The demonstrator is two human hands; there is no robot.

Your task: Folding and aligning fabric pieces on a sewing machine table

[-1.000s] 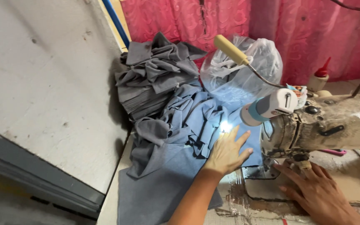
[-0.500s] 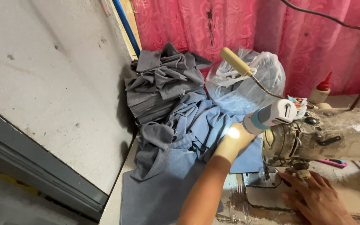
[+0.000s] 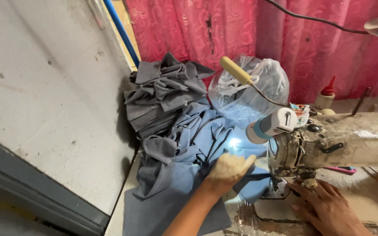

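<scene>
Blue-grey woven fabric (image 3: 176, 183) lay spread over the left part of the sewing table, its near end hanging past the table's front edge and its far end bunched toward the back. On it, just left of the needle area, the left hand (image 3: 228, 171) pressed palm down, fingers loosely curled with the thumb pointing right; it gripped nothing and only flattened the cloth under a bright patch of lamp light. The right hand (image 3: 327, 209) rested flat near the table's front edge, under the head of the worn cream metal sewing machine (image 3: 346, 140), fingers spread and closed on nothing. A white and blue cylindrical lamp (image 3: 271, 125) stuck out from the machine's left end. Behind the fabric, at the table's back left corner, sat a stack of folded grey cloth pieces (image 3: 162, 98). Beside it stood a clear plastic bag (image 3: 250, 94), in front of a pink patterned curtain (image 3: 224, 30).
</scene>
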